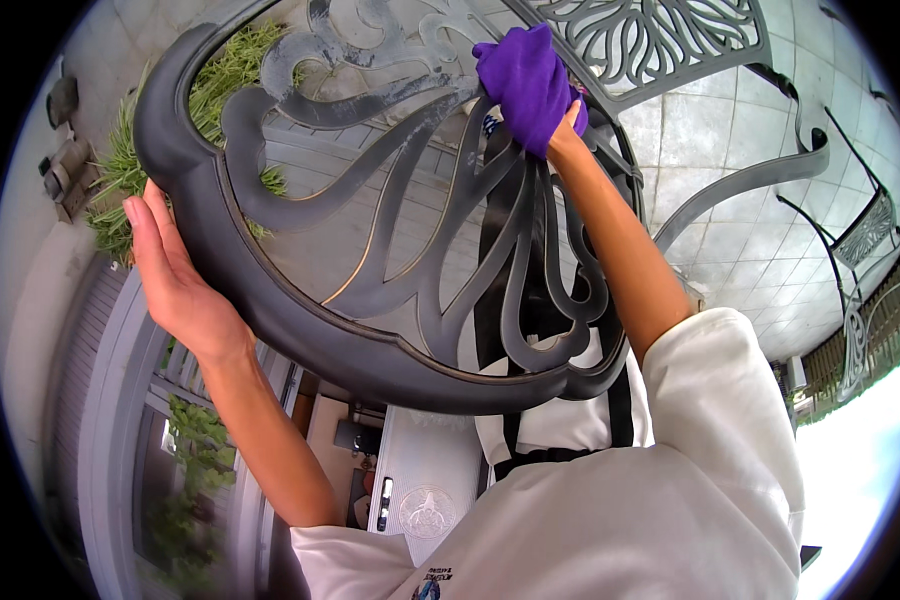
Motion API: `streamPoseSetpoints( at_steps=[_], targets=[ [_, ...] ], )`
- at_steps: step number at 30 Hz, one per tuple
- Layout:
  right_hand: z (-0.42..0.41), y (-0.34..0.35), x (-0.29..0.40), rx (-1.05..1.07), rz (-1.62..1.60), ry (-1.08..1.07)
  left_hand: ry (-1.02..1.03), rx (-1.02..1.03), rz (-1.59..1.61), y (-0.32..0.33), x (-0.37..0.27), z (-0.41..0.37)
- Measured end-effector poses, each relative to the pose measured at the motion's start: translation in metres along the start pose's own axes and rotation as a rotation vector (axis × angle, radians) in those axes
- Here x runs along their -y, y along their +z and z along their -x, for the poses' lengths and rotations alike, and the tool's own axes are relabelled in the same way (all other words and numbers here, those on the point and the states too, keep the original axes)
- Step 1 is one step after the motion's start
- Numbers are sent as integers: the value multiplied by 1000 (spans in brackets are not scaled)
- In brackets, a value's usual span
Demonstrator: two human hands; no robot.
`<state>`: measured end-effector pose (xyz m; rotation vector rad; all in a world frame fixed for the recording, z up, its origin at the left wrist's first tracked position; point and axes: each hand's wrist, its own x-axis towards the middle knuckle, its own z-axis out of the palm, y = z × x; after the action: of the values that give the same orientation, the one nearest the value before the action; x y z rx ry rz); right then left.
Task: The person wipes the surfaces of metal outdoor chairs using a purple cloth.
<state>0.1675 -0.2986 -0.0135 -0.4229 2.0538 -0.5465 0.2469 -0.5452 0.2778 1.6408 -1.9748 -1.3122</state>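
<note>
A dark metal chair back (300,330) with a curved outer frame and openwork scrolls fills the middle of the head view. Against the frame's left outer edge rests my left hand (187,292), its fingers extended and partly hidden behind the rim. My right hand (562,124) holds a bunched purple cloth (523,86) on the openwork near the top, where the scrolls meet. The cloth covers most of that hand. Pale, dusty-looking patches show on the upper scrolls; the lower ones look darker and more even.
Another openwork metal chair back (660,45) stands at upper right, with a curved metal armrest (750,176) below it. More metal furniture (866,225) is at far right on the tiled paving. Grassy plants (120,165) are at left, above a grey-framed window (112,390).
</note>
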Motion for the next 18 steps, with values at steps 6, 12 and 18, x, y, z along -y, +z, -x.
streamPoseSetpoints(
  at_steps=[6,12,18],
  targets=[
    [74,-6,30,151,157,-212,-4,-16,-12,-10,8,3],
    [123,-11,36,1,-82,-511,-27,-31,19,-4,-4,3],
    [21,22,-6,-120,-20,-153,-8,22,19,-2,2,-2]
  ],
)
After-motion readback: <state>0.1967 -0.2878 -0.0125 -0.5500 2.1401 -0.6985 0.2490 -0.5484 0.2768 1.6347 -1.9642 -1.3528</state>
